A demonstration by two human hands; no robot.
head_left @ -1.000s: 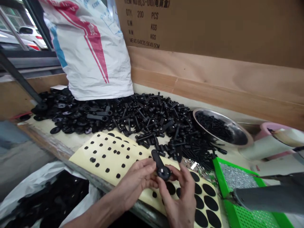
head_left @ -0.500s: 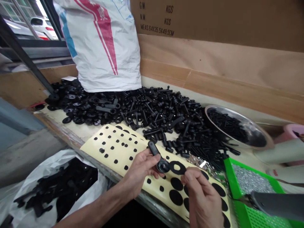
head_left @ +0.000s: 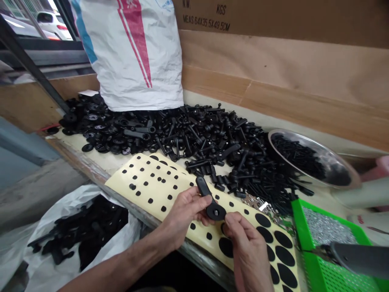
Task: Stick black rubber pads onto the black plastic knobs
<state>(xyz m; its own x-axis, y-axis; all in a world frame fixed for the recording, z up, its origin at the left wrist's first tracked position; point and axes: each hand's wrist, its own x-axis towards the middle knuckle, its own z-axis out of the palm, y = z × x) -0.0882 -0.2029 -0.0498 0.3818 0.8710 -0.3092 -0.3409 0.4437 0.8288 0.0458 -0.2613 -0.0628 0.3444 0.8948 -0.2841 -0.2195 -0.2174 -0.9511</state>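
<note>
My left hand (head_left: 188,213) is closed around a black plastic lever part (head_left: 203,186), a flat arm with a round end. A black ring sticker (head_left: 221,211) lies over that round end, with a metal bit showing through its hole. At the ring's right edge, the thumb and forefinger of my right hand (head_left: 249,243) are pinched. Below both hands lies a pale yellow sticker sheet (head_left: 121,184), carrying small black dots at left and large black discs at right. My right hand covers some of the discs.
A heap of black plastic parts (head_left: 194,134) spreads behind the sheet, before a white sack (head_left: 164,69). To the right are a metal bowl (head_left: 352,178), a green basket (head_left: 299,223) of small metal pieces and a dark-handled tool (head_left: 358,257). A plastic bag (head_left: 106,253) of black parts sits lower left.
The ring sticker, held apart beside the lever part before, now covers its round end. My right hand has moved left towards my left hand. The view has tilted slightly down.
</note>
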